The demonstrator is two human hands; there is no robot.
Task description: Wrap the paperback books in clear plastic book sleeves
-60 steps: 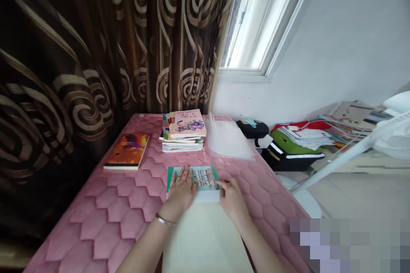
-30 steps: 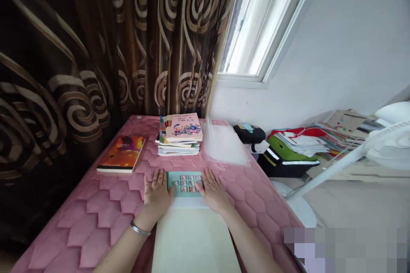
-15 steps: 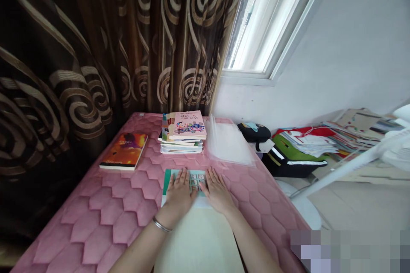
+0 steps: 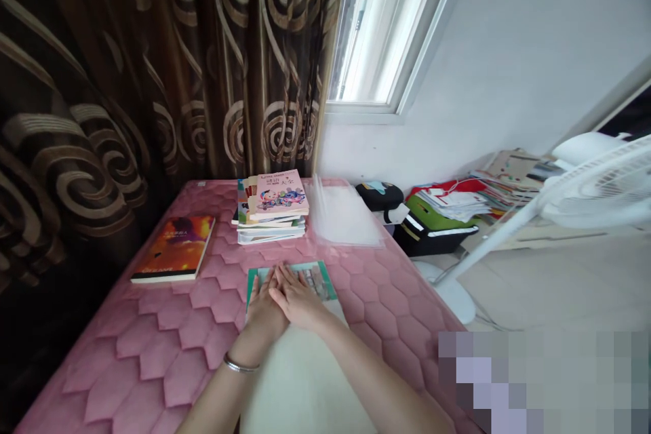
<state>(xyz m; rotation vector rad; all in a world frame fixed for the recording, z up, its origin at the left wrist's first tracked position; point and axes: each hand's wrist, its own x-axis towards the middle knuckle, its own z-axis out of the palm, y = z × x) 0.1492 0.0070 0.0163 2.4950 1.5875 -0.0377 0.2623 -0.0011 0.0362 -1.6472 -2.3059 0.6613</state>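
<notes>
Preferably, apply even pressure through flat palms: the left hand (image 4: pixel 265 315) and right hand (image 4: pixel 304 305) lie open, right partly over left, on the green-edged book (image 4: pixel 328 283) upon the pink quilted surface (image 4: pixel 167 352). Its padding may yield, so avoid loading one edge.

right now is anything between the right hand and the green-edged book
Partly: the left hand lies on the green-edged book, and the right hand overlaps its fingers. Nothing else visible is in between; the stack of books and orange book lie off to the side or beyond.
</notes>
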